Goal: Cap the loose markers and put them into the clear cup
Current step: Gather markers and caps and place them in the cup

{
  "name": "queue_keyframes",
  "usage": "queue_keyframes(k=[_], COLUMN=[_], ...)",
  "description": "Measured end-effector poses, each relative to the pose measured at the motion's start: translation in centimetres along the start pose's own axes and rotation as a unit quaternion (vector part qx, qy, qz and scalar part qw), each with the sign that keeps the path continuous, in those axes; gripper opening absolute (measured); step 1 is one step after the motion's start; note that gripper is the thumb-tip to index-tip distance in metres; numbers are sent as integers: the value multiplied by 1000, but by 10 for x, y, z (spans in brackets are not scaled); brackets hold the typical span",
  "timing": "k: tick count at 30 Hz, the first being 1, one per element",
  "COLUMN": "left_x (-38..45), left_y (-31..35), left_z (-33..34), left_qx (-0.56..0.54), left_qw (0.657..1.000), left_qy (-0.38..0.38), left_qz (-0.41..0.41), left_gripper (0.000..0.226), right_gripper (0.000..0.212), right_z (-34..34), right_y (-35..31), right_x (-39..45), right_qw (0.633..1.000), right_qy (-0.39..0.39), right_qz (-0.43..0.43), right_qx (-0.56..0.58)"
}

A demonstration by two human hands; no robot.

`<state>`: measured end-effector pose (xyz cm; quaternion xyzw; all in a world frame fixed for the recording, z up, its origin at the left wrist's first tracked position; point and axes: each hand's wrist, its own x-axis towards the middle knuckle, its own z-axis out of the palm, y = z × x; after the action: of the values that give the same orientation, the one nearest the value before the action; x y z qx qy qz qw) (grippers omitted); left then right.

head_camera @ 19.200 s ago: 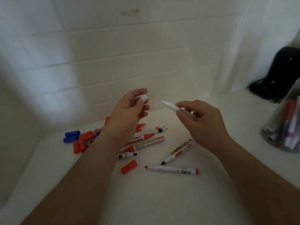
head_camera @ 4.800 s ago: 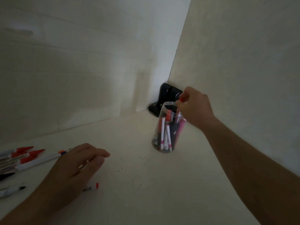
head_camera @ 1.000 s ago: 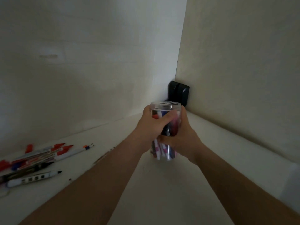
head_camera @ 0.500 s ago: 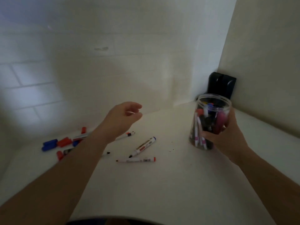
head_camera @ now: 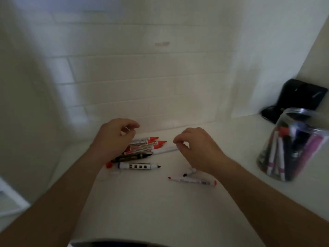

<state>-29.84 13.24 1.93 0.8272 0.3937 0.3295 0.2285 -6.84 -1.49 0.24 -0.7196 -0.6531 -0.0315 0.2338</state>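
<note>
Several uncapped markers lie near the back wall: red-tipped ones (head_camera: 152,142), a black one (head_camera: 135,157), a white one with a black tip (head_camera: 138,165) and a long white one (head_camera: 164,150). A thin white marker with red ends (head_camera: 192,180) lies nearer me. My left hand (head_camera: 114,139) hovers over the pile with fingers loosely curled, holding nothing. My right hand (head_camera: 197,148) hangs over the long white marker's end, fingers loosely curled and empty; it hides part of a black-tipped marker (head_camera: 189,172). The clear cup (head_camera: 299,110), tilted and holding several markers, is at the right.
A red cap (head_camera: 109,164) lies beside my left forearm. A black device (head_camera: 299,97) stands in the back right corner behind the cup. White tiled walls close the back and right. A white object (head_camera: 7,198) is at the left edge.
My right hand has let go of the clear cup and moved left over the loose markers. My left hand has dropped onto the pile. The view has swung left.
</note>
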Motion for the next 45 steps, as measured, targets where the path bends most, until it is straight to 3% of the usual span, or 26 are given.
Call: queue_keyframes(k=[4, 13, 19, 22, 26, 28, 30, 31, 33, 35, 36, 38, 40, 45], left_x=[-6, -37, -80, -99, -108, -109, -107, -103, -95, -88, -86, -86, -90, -97], left_y=[-24, -44, -63, -69, -67, -59, -40, -29, 1, 32, 45, 65, 74, 78], left_z=[-23, -52, -61, -62, -58, -55, -44, -36, -11, 18, 34, 59, 75, 84], left_qx=[14, -31, 101, 152, 184, 172, 88, 14, -145, -283, -326, -371, -384, -330], left_qw=[999, 998, 992, 978, 971, 975, 991, 995, 982, 949, 935, 916, 910, 936], left_qy=[33, 52, -76, -139, -151, -134, -80, -44, 14, 35, 36, 29, 14, -7], left_qz=[6, -6, 14, -17, -25, -31, -65, -86, -119, -134, -137, -148, -155, -124], left_gripper=[29, 28, 12, 16, 13, 18, 14, 12, 12, 18, 20, 21, 22, 27], right_gripper=[22, 13, 14, 18, 12, 5, 9, 13, 25, 45, 54, 59, 55, 54], right_z=[16, 4, 0, 0, -15, -36, -53, -57, -53, -35, -25, -13, -8, -5], right_y=[-5, -9, -20, -20, -24, -24, -22, -23, -24, -24, -24, -26, -30, -33], right_x=[45, 63, 56, 49, 39, 28, 14, 5, -11, -22, -25, -28, -31, -36], right_qw=[982, 925, 899, 901, 925, 970, 991, 960, 834, 718, 683, 655, 661, 669], right_qy=[-164, -301, -320, -320, -290, -204, -76, -11, 99, 161, 177, 190, 198, 209], right_qz=[1, -62, -87, -81, -79, -45, 19, 53, 116, 177, 205, 232, 239, 251], right_qx=[-96, -225, -285, -281, -231, -120, 112, 274, 531, 654, 679, 694, 683, 668])
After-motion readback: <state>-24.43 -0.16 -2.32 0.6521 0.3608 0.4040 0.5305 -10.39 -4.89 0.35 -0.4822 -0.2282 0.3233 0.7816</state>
